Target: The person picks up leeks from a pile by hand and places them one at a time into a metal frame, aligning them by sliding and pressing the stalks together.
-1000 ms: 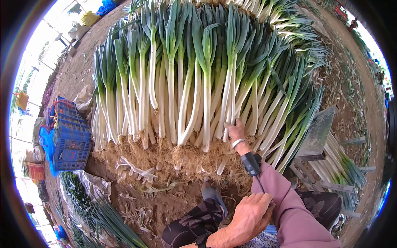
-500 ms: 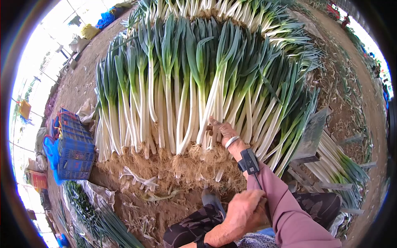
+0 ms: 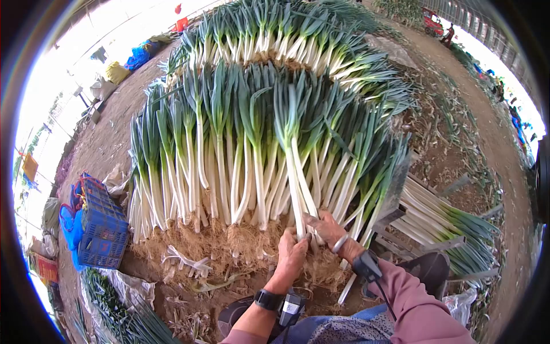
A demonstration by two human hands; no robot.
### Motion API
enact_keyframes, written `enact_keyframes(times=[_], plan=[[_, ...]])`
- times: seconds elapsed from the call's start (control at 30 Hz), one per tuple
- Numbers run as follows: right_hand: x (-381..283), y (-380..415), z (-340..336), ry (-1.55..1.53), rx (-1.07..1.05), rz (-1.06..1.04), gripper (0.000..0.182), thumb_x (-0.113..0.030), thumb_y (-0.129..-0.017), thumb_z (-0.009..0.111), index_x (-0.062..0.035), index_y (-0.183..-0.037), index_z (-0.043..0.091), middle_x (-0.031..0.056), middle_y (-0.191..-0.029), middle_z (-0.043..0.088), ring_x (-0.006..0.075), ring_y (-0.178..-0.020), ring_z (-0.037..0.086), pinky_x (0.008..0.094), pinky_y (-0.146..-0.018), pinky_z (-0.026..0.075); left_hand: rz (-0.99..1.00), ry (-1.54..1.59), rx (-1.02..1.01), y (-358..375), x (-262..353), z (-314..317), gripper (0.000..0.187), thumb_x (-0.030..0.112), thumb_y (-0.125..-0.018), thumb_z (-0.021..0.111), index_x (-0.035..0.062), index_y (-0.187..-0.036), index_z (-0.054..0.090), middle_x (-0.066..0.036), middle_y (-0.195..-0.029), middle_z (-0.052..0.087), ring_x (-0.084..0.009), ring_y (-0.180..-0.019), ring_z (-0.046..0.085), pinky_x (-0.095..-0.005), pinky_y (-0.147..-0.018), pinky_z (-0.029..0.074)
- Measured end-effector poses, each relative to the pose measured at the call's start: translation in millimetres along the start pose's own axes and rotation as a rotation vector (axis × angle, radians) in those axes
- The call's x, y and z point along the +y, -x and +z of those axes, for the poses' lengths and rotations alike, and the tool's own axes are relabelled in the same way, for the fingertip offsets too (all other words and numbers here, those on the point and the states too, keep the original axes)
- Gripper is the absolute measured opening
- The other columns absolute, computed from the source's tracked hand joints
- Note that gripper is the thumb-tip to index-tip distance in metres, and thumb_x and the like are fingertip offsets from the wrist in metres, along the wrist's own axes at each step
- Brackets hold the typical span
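Observation:
A wide row of leeks stands upright before me, with white shafts below and dark green leaves on top. A few leeks lean forward from the front of this row. My left hand is closed round their lower ends, thumb up. Beside it, my right hand has its fingers wrapped round the same lower shafts. Both hands hide part of the root ends. Tangled brown roots spread along the foot of the row.
A blue crate stands at the left. More leeks lie on a wooden rack at the right, near a flat upright plate. Behind is another leek row. Green leaves lie at lower left.
My left hand has come up from my right forearm to the leeks' lower ends. My right hand has drawn toward me, and the gripped leeks now lean out from the row.

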State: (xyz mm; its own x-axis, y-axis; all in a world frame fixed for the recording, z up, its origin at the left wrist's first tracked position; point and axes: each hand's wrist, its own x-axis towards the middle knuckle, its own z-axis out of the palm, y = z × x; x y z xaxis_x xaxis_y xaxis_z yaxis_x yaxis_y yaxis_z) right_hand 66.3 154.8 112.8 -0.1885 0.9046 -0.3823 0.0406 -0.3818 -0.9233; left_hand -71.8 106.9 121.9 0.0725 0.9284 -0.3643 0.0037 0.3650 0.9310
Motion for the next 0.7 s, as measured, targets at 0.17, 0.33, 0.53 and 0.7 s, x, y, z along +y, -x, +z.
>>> enact_keyframes(times=[0.17,0.33,0.53,0.7], plan=[[19.9,54.2,-46.2,-0.239,-0.038,0.041,0.041,-0.032,-0.085,0.069,0.0011,-0.109,0.061,0.0072,-0.092,0.066,0.0129,-0.078,0.062,0.0281,-0.069,0.051,-0.31,0.444,-0.172,42.6,14.4,11.4,0.023,0.013,-0.093,0.053,-0.0064,-0.105,0.054,-0.013,-0.086,0.064,-0.0228,-0.074,0.063,-0.0338,-0.066,0.054],[18.3,99.5,-74.2,-0.36,-0.171,0.052,0.04,-0.032,-0.088,0.066,0.0018,-0.109,0.06,0.0125,-0.094,0.068,0.0156,-0.08,0.065,0.0285,-0.073,0.053,-0.308,0.6,-0.215,71.0,-4.8,15.2,0.021,0.011,-0.097,0.042,-0.0053,-0.106,0.053,-0.02,-0.1,0.064,-0.0275,-0.091,0.064,-0.0388,-0.083,0.053],[56.6,103.7,-56.2,-0.3,-0.101,0.141,0.037,-0.027,-0.088,0.065,0.0017,-0.112,0.061,0.0111,-0.098,0.067,0.0178,-0.091,0.062,0.0308,-0.081,0.051,-0.441,0.704,-0.185,80.6,-7.9,24.0,0.025,0.017,-0.095,0.047,0.0007,-0.112,0.055,-0.01,-0.094,0.062,-0.0198,-0.079,0.06,-0.0349,-0.074,0.052],[60.5,96.5,-41.3,-0.518,-0.117,0.235,0.028,-0.019,-0.091,0.061,0.006,-0.104,0.061,0.0139,-0.091,0.067,0.0215,-0.085,0.066,0.032,-0.074,0.054,-0.38,0.677,-0.093,45.5,-60.0,12.6,0.017,0.01,-0.09,0.057,-0.0006,-0.103,0.056,-0.009,-0.084,0.062,-0.0187,-0.067,0.063,-0.0322,-0.053,0.054]])
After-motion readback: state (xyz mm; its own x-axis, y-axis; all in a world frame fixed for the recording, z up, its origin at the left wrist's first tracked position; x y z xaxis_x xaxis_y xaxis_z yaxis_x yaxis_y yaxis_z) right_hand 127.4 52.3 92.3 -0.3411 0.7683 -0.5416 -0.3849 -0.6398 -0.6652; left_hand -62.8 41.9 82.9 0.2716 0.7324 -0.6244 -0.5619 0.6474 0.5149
